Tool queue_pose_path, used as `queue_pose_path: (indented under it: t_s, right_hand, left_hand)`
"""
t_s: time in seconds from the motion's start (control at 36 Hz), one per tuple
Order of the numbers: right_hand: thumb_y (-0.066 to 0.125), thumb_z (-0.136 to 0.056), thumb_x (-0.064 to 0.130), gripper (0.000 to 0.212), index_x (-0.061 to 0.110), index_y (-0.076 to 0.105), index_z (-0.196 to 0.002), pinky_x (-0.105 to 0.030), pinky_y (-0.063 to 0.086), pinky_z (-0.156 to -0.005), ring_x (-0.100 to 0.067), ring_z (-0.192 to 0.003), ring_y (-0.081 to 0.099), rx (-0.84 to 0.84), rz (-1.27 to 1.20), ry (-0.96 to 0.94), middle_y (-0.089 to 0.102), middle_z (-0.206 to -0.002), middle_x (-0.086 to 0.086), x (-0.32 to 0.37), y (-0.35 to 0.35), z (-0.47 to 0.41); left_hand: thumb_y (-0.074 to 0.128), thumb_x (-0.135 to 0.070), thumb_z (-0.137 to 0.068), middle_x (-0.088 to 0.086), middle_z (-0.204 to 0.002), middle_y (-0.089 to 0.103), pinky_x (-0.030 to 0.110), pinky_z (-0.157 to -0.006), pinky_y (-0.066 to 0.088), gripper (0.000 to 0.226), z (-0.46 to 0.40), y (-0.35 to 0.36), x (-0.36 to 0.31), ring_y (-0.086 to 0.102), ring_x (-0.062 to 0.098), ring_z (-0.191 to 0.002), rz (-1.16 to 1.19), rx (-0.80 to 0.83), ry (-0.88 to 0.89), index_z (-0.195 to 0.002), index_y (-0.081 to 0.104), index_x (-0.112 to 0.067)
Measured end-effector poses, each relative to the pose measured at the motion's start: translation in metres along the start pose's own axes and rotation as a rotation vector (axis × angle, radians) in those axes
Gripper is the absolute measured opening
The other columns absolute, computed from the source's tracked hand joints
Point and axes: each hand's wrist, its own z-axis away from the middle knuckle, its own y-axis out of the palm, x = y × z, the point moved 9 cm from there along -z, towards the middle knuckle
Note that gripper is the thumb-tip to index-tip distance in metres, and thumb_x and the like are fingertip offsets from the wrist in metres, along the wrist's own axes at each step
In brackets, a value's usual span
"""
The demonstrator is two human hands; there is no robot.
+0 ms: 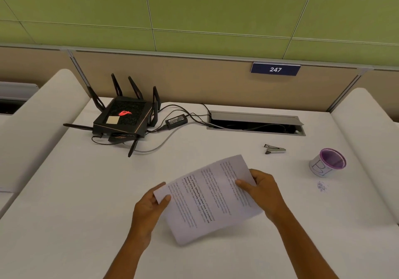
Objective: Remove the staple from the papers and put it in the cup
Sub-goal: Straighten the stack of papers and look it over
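At the right of the frame a small cup point(327, 162) stands upright on the white desk point(64, 192), its rim purple and its pale wall marked with handwritten letters. The inside looks dark purple, and whether anything lies in it cannot be told from this angle. Just below it on the desk is a small bluish scribble mark point(321, 186). Up and left of the cup, well apart from it, lies a metal staple remover point(274, 149). Further up, a recessed cable tray point(255, 122) with its lid tilted open holds cables.

In the lower centre both hands hold the papers point(210, 198), printed sheets tilted diagonally and lifted off the desk. The left hand point(149, 210) pinches the sheets' left corner, thumb on top and fingers underneath. The right hand point(264, 192) grips the right edge, thumb pressed on the printed face and fingers curled behind. The staple itself is too small to make out, probably under one of the gripped corners.

In the upper left sits a black router point(123, 116) with antennas and a glowing red logo, beside a power adapter point(176, 120). On the partition at upper right hangs a blue sign point(275, 69) reading 247
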Motion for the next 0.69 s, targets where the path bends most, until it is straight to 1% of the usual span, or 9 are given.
queue_pose_path:
  t_s: [0.06, 0.11, 0.19, 0.28, 0.36, 0.44, 0.53, 0.58, 0.69]
  right_hand:
    - [0.079, -0.091, 0.026, 0.013, 0.022, 0.078, -0.104, -0.030, 0.065, -0.068, -0.014, -0.077, 0.077, 0.037, 0.078, -0.015, 0.080, -0.095, 0.010, 0.008, 0.000, -0.006]
    - [0.077, -0.093, 0.026, 0.009, 0.024, 0.078, -0.102, -0.033, 0.065, -0.069, -0.016, -0.075, 0.077, 0.087, 0.133, -0.023, 0.080, -0.094, 0.009, 0.014, 0.002, -0.010]
    - [0.077, -0.092, 0.027, 0.004, 0.026, 0.077, -0.096, -0.032, 0.065, -0.068, -0.014, -0.072, 0.076, 0.135, 0.205, -0.035, 0.080, -0.091, 0.009, 0.024, 0.006, -0.016]
    - [0.079, -0.091, 0.030, 0.005, 0.027, 0.077, -0.094, -0.028, 0.063, -0.068, -0.010, -0.071, 0.076, 0.167, 0.266, -0.023, 0.079, -0.091, 0.010, 0.030, 0.013, -0.021]
    - [0.079, -0.091, 0.030, 0.006, 0.028, 0.075, -0.095, -0.029, 0.063, -0.070, -0.012, -0.073, 0.076, 0.224, 0.337, -0.032, 0.079, -0.092, 0.009, 0.034, 0.022, -0.024]
    - [0.077, -0.092, 0.030, 0.009, 0.027, 0.075, -0.099, -0.029, 0.064, -0.071, -0.015, -0.076, 0.076, 0.276, 0.408, -0.044, 0.077, -0.096, 0.006, 0.037, 0.030, -0.027]
    - [0.077, -0.091, 0.033, 0.011, 0.026, 0.075, -0.099, -0.029, 0.063, -0.075, -0.015, -0.079, 0.075, 0.305, 0.478, -0.072, 0.076, -0.096, 0.005, 0.040, 0.036, -0.028]
    - [0.077, -0.091, 0.033, 0.012, 0.025, 0.075, -0.099, -0.029, 0.063, -0.076, -0.015, -0.080, 0.074, 0.321, 0.503, -0.081, 0.075, -0.096, 0.005, 0.041, 0.039, -0.029]
    - [0.078, -0.090, 0.033, 0.012, 0.025, 0.075, -0.099, -0.031, 0.064, -0.078, -0.013, -0.081, 0.074, 0.351, 0.524, -0.083, 0.075, -0.096, 0.006, 0.040, 0.042, -0.034]
  left_hand:
    - [0.080, -0.024, -0.092, -0.008, -0.129, 0.075, 0.034, -0.103, 0.058, 0.054, -0.003, -0.006, -0.005, 0.068, 0.013, -0.124, -0.037, -0.019, 0.040, -0.142, 0.062, -0.034]
    - [0.080, -0.027, -0.091, -0.013, -0.137, 0.070, 0.038, -0.114, 0.049, 0.059, -0.004, -0.007, -0.012, 0.062, 0.011, -0.132, -0.112, -0.026, 0.093, -0.145, 0.057, -0.035]
    - [0.078, -0.029, -0.093, -0.020, -0.140, 0.067, 0.033, -0.118, 0.044, 0.057, -0.003, 0.009, -0.026, 0.060, 0.003, -0.133, -0.193, 0.052, 0.149, -0.146, 0.057, -0.035]
    - [0.077, -0.036, -0.092, -0.024, -0.137, 0.068, 0.021, -0.113, 0.044, 0.058, -0.001, 0.036, -0.040, 0.060, -0.006, -0.131, -0.248, 0.161, 0.198, -0.145, 0.057, -0.037]
    - [0.077, -0.040, -0.092, -0.026, -0.138, 0.067, 0.019, -0.109, 0.045, 0.058, 0.000, 0.063, -0.053, 0.060, -0.007, -0.130, -0.287, 0.248, 0.224, -0.146, 0.056, -0.040]
    - [0.072, -0.039, -0.097, -0.023, -0.137, 0.067, 0.024, -0.106, 0.054, 0.052, 0.000, 0.087, -0.064, 0.065, 0.000, -0.125, -0.314, 0.304, 0.226, -0.145, 0.054, -0.041]
    - [0.067, -0.039, -0.101, -0.014, -0.131, 0.072, 0.034, -0.092, 0.066, 0.044, 0.000, 0.104, -0.068, 0.075, 0.011, -0.111, -0.297, 0.343, 0.189, -0.144, 0.058, -0.037]
    - [0.064, -0.040, -0.103, -0.012, -0.124, 0.077, 0.037, -0.085, 0.068, 0.037, 0.001, 0.112, -0.068, 0.079, 0.013, -0.101, -0.288, 0.362, 0.182, -0.140, 0.063, -0.035]
    - [0.060, -0.041, -0.105, -0.008, -0.110, 0.081, 0.041, -0.082, 0.068, 0.022, 0.000, 0.119, -0.066, 0.079, 0.018, -0.092, -0.298, 0.350, 0.157, -0.124, 0.071, -0.035]
